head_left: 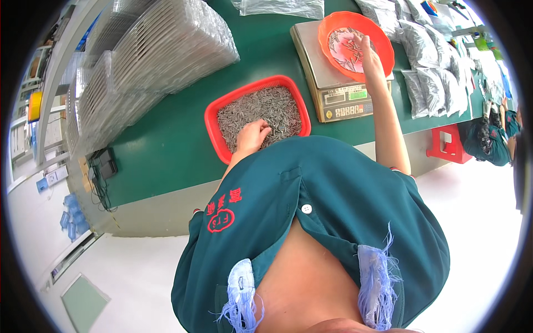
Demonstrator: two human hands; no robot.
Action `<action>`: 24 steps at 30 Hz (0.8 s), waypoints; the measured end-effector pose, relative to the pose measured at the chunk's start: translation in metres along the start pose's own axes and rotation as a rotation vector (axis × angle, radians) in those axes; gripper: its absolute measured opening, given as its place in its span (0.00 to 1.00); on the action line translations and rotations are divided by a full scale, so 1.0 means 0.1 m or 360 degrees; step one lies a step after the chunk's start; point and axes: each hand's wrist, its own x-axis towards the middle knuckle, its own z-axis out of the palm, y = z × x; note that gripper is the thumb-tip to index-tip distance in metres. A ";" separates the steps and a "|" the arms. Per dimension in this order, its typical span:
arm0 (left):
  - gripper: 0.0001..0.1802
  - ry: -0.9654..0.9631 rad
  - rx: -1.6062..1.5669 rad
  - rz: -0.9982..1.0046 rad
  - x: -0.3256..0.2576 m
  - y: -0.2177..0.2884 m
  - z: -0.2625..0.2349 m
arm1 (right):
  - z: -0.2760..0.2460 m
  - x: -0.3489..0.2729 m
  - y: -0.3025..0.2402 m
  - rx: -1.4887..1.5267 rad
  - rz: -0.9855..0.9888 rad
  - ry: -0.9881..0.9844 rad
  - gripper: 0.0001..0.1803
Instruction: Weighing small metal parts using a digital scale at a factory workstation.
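A red plastic basket (pixel 210 119) on the green table holds a heap of small, slim metal pins (pixel 261 108), perhaps screws. My left hand (pixel 253 134) is down on the heap at its near side, fingers curled together around some of the pins. To the right, an orange-red bowl (pixel 387 47) rests on the steel platform of a digital scale (pixel 341 102), with a smaller lot of the same pins inside. My right hand (pixel 371 58) reaches over the bowl's near rim, thumb and fingers stretched out above the pins. Nothing visible is gripped in it.
Tall stacks of clear plastic trays (pixel 161 50) stand at the left of the table (pixel 166 139). Filled clear bags (pixel 433 89) lie right of the scale. A black device (pixel 105 162) with cables sits at the left edge. A red stool (pixel 448 144) and other people are beyond, at right.
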 end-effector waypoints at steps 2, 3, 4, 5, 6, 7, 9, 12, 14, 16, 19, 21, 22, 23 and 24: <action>0.12 0.0085 -0.0054 0.0027 -0.01 0.02 -0.05 | 0.04 0.02 0.01 -0.0333 -0.0480 0.0091 0.31; 0.12 0.0140 -0.0091 0.0048 -0.02 0.03 -0.07 | 0.07 -0.02 0.02 -0.0274 -0.0599 0.0087 0.32; 0.12 0.0174 -0.0095 0.0086 -0.02 0.04 -0.10 | 0.11 -0.08 0.02 -0.0184 -0.0622 0.0105 0.33; 0.12 0.0220 -0.0104 0.0137 0.00 0.06 -0.14 | 0.15 -0.17 0.03 -0.0024 -0.0600 -0.0055 0.32; 0.13 0.0268 -0.0112 0.0185 0.01 0.08 -0.18 | 0.23 -0.28 0.04 0.0075 -0.0417 -0.0197 0.32; 0.12 0.0284 -0.0125 0.0159 0.02 0.12 -0.21 | 0.30 -0.38 0.05 0.0180 -0.0276 -0.0365 0.32; 0.11 0.0392 -0.0154 0.0259 0.05 0.23 -0.31 | 0.52 -0.53 0.09 0.0393 0.0051 -0.0720 0.32; 0.11 0.0461 -0.0264 0.0343 0.03 0.50 -0.44 | 0.89 -0.75 0.23 0.0729 0.0764 -0.1086 0.35; 0.11 0.0494 -0.0336 0.0429 0.01 0.68 -0.50 | 1.03 -0.87 0.31 0.0960 0.1017 -0.1217 0.37; 0.10 0.0546 -0.0321 0.0481 -0.03 0.79 -0.54 | 1.13 -0.94 0.37 0.1284 0.1282 -0.1272 0.35; 0.09 0.0803 -0.0556 0.0540 -0.03 0.80 -0.56 | 1.15 -0.94 0.40 0.1468 0.1408 -0.1018 0.33; 0.09 0.0827 -0.0539 0.0362 0.03 0.65 -0.56 | 1.09 -0.91 0.41 0.1566 0.1328 -0.1026 0.33; 0.09 0.0882 -0.0545 0.0350 0.07 0.54 -0.54 | 1.06 -0.91 0.41 0.1612 0.1287 -0.1026 0.33; 0.10 0.0792 -0.0406 0.0286 0.13 0.43 -0.51 | 1.03 -0.90 0.41 0.1608 0.1262 -0.1038 0.33; 0.10 0.0618 -0.0138 0.0217 0.16 0.33 -0.42 | 1.01 -0.90 0.41 0.1620 0.1243 -0.1060 0.33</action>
